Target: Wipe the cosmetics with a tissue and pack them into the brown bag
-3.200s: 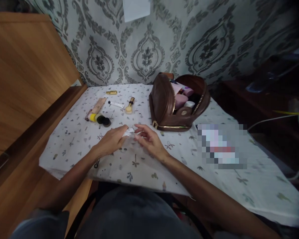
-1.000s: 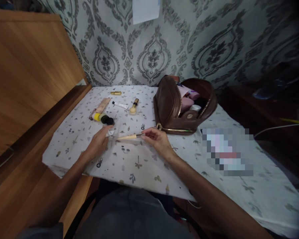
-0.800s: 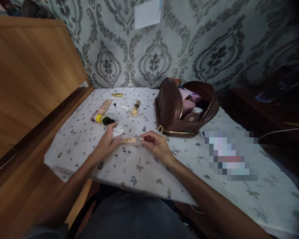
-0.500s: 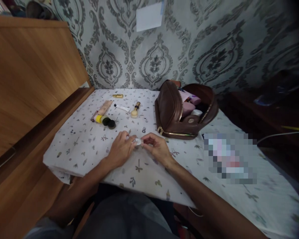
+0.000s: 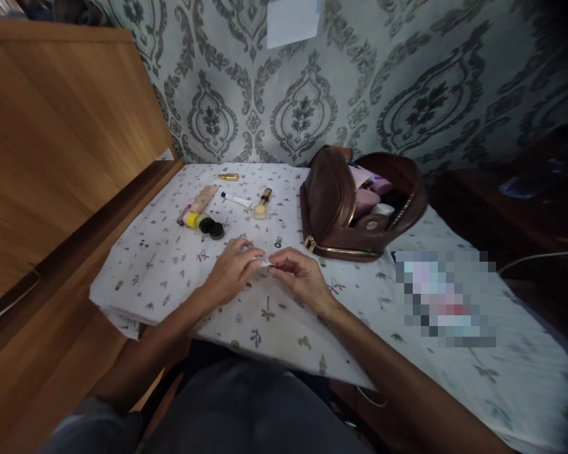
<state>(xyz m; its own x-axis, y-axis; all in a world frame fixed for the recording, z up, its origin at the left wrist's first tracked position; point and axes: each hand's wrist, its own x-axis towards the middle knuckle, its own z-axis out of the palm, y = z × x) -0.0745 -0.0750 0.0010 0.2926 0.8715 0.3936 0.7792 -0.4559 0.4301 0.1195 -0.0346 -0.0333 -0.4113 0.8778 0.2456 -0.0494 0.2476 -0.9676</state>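
Observation:
Near the front edge of the table, my left hand [image 5: 234, 268] and my right hand [image 5: 300, 275] meet fingertip to fingertip over a small whitish, partly clear item [image 5: 265, 263]. Both are closed in a pinch, one at each end of it. Fingers cover most of the item, so its kind cannot be made out. Beyond my hands lie a small bottle with a gold cap [image 5: 262, 205], a thin white tube with a black cap [image 5: 236, 199], a gold tube [image 5: 228, 177], a beige squeeze tube [image 5: 204, 198] and a yellow, green and black container [image 5: 201, 222].
An open brown zippered bag [image 5: 341, 214] holding pink and white items stands at the back right. To its front lies a pixelated flat object [image 5: 442, 299]. A wooden panel [image 5: 71, 107] borders the left, and a patterned wall [image 5: 303, 107] rises behind the white printed tablecloth [image 5: 165, 277].
My fingers have turned the small item, which now shows less between them. The whole scene has shifted slightly right and up as the head view moved. The other things on the table stay put.

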